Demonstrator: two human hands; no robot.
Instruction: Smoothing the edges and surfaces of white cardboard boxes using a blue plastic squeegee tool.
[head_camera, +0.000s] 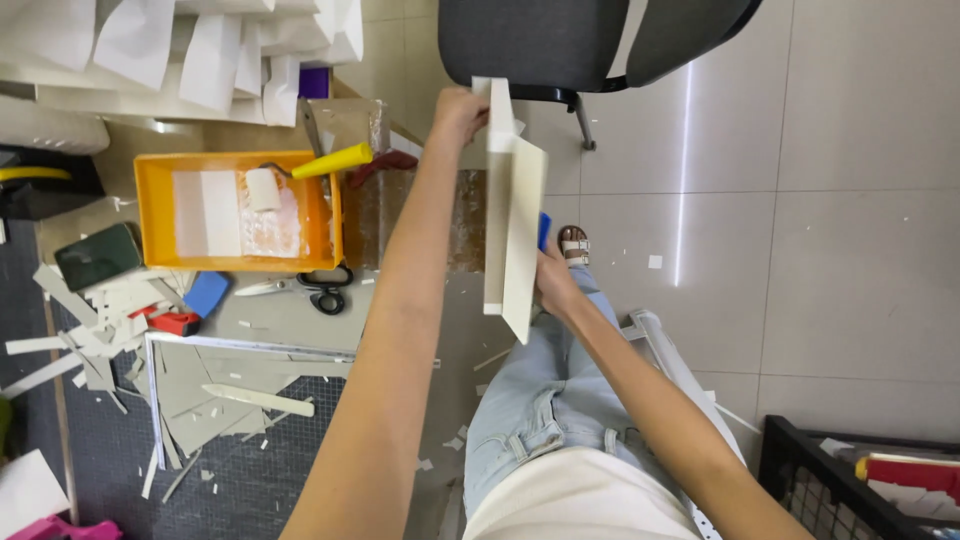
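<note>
The left hand (458, 115) grips the top of a white folded board (512, 215), held up on its edge above the lap. The right hand (553, 280) holds its lower side. Left of it, an orange paint tray (150, 215) holds white paint and a yellow-handled roller (300, 170). Scissors (310, 287) lie just below the tray.

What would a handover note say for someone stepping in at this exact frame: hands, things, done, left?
Left hand: gripping the top end of a white folded board piece, held upright over the lap.
Right hand: against the piece's lower right edge, with something blue showing behind it.
Nearby: orange tray with a small roller on a yellow handle, scissors, white offcuts on the floor to the left.
Done: the piece looks cut and folded; several white folded shapes stand behind the tray.
Left: cannot tell from this view.
</note>
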